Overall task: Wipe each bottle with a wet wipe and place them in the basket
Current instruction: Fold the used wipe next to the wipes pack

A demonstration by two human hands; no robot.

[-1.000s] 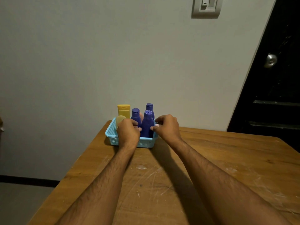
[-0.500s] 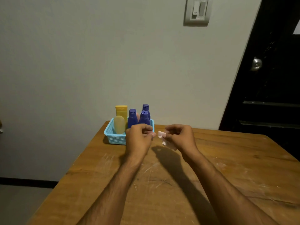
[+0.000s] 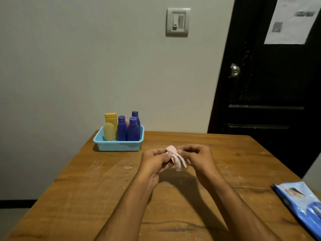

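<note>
A light blue mesh basket [image 3: 119, 146] stands at the table's far left corner. Upright in it are three purple bottles [image 3: 133, 129], a yellow bottle [image 3: 111, 119] and a pale yellow one [image 3: 108, 131]; something pinkish shows behind them. In front of the basket, above the table's middle, my left hand [image 3: 154, 160] and my right hand [image 3: 197, 157] face each other. Both pinch a crumpled pale pink wet wipe [image 3: 177, 160] that hangs between them.
A blue wet-wipe pack [image 3: 302, 204] lies at the table's right edge. The wooden table [image 3: 86, 185] is scratched and butts against a pale wall. A dark door [image 3: 271, 87] stands at the back right.
Both hands have drawn back from the basket toward me, leaving the front purple bottle standing in it. The wipe is now held between both hands.
</note>
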